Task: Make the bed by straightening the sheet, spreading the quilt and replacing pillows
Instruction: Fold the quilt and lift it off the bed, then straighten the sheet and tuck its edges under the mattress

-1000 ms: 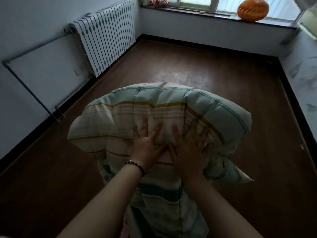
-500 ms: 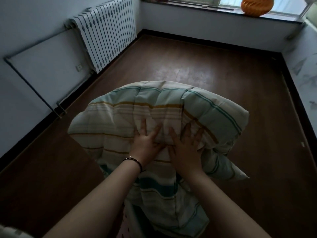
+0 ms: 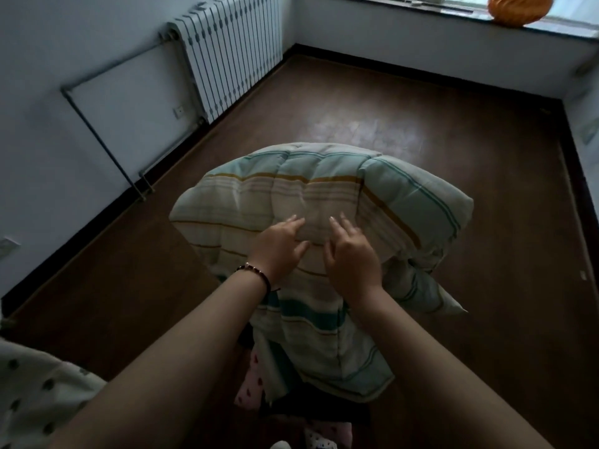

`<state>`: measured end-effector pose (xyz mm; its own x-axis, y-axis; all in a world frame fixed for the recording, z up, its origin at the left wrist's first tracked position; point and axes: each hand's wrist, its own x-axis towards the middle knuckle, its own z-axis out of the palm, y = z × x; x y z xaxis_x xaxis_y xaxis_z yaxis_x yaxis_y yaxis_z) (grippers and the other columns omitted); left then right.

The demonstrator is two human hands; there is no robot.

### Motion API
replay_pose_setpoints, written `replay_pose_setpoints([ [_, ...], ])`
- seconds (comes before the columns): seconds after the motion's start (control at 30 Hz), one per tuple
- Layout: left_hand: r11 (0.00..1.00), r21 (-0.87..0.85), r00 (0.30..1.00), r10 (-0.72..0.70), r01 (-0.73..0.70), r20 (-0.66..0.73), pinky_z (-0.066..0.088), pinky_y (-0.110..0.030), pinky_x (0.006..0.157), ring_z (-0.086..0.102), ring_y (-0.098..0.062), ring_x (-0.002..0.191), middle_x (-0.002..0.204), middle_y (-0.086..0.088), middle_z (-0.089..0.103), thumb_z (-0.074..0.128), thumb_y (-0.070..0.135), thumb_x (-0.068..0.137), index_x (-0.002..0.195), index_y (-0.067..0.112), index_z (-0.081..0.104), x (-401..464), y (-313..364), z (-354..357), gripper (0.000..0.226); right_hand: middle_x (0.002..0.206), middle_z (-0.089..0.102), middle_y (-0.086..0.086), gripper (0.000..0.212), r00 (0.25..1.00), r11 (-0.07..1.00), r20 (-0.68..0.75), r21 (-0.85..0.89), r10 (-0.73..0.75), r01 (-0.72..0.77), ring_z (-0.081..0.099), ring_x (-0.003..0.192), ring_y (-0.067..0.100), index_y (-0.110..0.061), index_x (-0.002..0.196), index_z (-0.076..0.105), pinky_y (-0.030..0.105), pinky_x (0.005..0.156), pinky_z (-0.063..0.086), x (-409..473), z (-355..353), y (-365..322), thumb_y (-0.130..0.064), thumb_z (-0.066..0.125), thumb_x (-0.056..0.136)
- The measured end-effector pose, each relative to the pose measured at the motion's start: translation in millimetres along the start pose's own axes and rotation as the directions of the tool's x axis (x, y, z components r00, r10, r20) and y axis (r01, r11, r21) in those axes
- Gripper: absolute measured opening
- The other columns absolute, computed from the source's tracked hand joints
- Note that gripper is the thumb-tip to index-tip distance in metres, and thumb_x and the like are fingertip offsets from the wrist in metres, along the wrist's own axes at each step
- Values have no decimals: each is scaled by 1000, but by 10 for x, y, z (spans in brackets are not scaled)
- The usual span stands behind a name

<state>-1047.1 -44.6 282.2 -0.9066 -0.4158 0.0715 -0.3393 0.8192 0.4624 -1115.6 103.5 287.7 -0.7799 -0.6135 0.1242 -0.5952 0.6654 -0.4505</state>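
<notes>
2 hands show, the left hand (image 3: 281, 245) and the right hand (image 3: 351, 256), both with fingers straight and laid on 1 folded striped quilt (image 3: 324, 202) that bulges just beyond the fingertips; 1 beaded bracelet (image 3: 256, 274) circles the left wrist, behind the fingers; 1 white radiator (image 3: 231, 50) stands far beyond the fingers to the left, with 1 wall socket (image 3: 178, 110) beside it; 1 orange round object (image 3: 518, 8) sits on 1 window sill (image 3: 421, 8), far beyond the fingers to the right; 1 dotted cloth (image 3: 35, 393) lies well behind the left fingers.
</notes>
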Motion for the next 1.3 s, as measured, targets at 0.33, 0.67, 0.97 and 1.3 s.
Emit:
replay_pose_setpoints([
  [0.33, 981, -177, 982, -103, 74, -156, 42, -20, 95, 60, -15, 116, 126, -3, 65, 64, 33, 92, 126, 14, 64, -928, 96, -796, 40, 123, 69, 11, 36, 993, 979, 7, 171, -115, 112, 64, 113, 27, -11, 130, 64, 35, 93, 49, -424, -393, -638, -29, 57, 99],
  [0.67, 902, 124, 902, -386, 413, -194, 19, -47, 115, 31, -18, 142, 153, 1, 38, 51, 48, 95, 146, 33, 37, -2338, -78, -1333, 55, 141, 57, 3, 53, 850, 907, 319, 199, -419, 372, 56, 126, 27, -34, 150, 39, 40, 101, 47, -1077, -623, -1381, -47, 49, 99],
  [0.97, 659, 5, 636, -724, 752, -266, 26, -50, 114, 30, -18, 143, 157, 1, 30, 50, 46, 95, 149, 37, 29, -3947, -63, -839, 58, 153, 43, 4, 61, 534, 698, 516, 192, -670, 690, 53, 129, 27, -38, 157, 15, 37, 96, 47, -1810, -238, -1688, -44, 42, 103],
  [1.3, 397, -163, 342, -895, 903, -285, 31, -48, 112, 36, -14, 139, 154, 3, 36, 51, 45, 96, 147, 34, 34, -5660, 147, -242, 56, 151, 46, 2, 57, 230, 537, 653, 319, -722, 781, 56, 124, 28, -41, 155, 18, 39, 88, 49, -2986, 435, -1953, -38, 39, 102],
])
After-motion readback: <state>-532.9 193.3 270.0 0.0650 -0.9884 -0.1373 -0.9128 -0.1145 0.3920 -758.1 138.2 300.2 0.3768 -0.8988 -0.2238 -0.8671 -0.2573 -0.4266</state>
